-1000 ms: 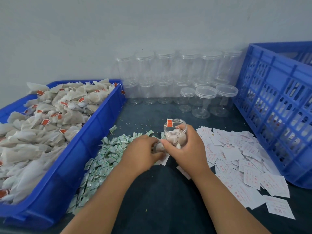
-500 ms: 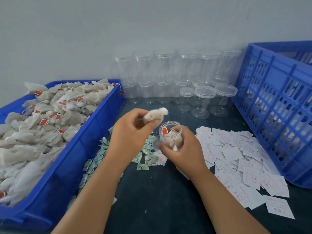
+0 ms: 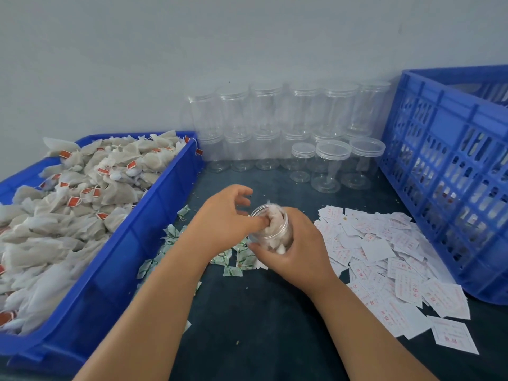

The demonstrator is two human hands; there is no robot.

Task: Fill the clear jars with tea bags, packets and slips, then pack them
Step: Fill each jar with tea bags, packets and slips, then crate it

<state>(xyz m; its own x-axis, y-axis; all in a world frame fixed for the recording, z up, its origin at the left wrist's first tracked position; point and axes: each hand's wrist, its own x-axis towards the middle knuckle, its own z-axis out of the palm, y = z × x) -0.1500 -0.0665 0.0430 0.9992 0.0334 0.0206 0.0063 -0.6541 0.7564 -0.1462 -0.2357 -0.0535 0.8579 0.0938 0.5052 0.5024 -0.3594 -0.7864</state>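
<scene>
My right hand (image 3: 298,253) grips a small clear jar (image 3: 272,233) from the right and tilts its mouth toward the left. White tea bags fill the jar, and one tea bag (image 3: 272,213) sticks out of the mouth. My left hand (image 3: 224,220) is at the jar mouth with one digit pressing the tea bag in; its other fingers are lifted and loosely curled above. Green-and-white packets (image 3: 236,258) lie under and left of the hands. White slips with red print (image 3: 384,259) spread to the right.
A blue tray (image 3: 132,243) heaped with tea bags (image 3: 82,193) stands on the left. Several empty lidded clear jars (image 3: 275,127) are stacked against the back wall. A tall blue slotted crate (image 3: 445,188) stands on the right. The dark table (image 3: 261,325) is bare in front.
My left hand picked up a tea bag from beside the jar, lifted it, and now pushes it into the jar mouth. My right hand has tilted the jar leftward.
</scene>
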